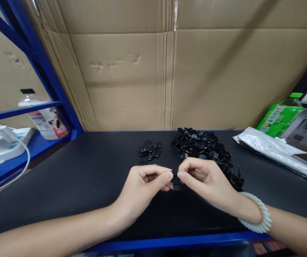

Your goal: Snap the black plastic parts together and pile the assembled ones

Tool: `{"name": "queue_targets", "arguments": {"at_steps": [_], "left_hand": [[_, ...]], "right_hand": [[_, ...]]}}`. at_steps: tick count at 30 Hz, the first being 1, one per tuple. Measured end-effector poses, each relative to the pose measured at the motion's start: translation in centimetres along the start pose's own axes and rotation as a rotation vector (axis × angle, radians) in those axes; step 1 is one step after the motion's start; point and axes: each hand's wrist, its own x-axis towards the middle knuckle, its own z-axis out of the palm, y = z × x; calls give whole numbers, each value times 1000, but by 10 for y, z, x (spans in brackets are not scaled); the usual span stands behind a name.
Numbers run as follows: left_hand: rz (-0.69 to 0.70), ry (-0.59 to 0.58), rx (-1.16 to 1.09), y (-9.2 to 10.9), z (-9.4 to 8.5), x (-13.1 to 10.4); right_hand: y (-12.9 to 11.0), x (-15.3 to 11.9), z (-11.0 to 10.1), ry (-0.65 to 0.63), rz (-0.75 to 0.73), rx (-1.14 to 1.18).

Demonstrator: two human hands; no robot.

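Observation:
A small round black plastic part (176, 181) is pinched between both hands above the dark tabletop. My left hand (150, 182) grips its left edge with thumb and forefinger. On its right edge, the thumb and forefinger of my right hand (204, 178) are closed too. Behind the right hand spreads a large heap of black plastic parts (201, 144). A smaller pile of black parts (150, 149) lies behind the left hand, with a single black part (142, 162) just in front of it.
Cardboard (121, 82) stands behind the black table (89, 178). At the left are a blue frame (43, 64), a bottle (45, 117) and a white power strip (6, 146). A silvery plastic bag (276, 150) and a green bottle (280, 116) are at the right.

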Motion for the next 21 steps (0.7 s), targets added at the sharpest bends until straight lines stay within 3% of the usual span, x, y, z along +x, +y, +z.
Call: {"name": "queue_targets", "arguments": {"at_steps": [5,9,11,15,18,21], "left_hand": [[92,31,162,2,-12,15],[278,219,526,2,-48,49],[345,242,747,0,-65,64],[384,241,868,-10,-83,81],[442,288,917,-18,-83,84],[494,309,939,-22,-82,85]], "right_hand": [[-3,4,-11,-27,-5,-26],[-7,12,-28,175,-54,-130],[-7,16,-38,262,-62,-171],[-1,24,-62,384,-65,-239],[0,29,-84,354,-52,-312],[-2,30,-104,196,-42,-432]]}}
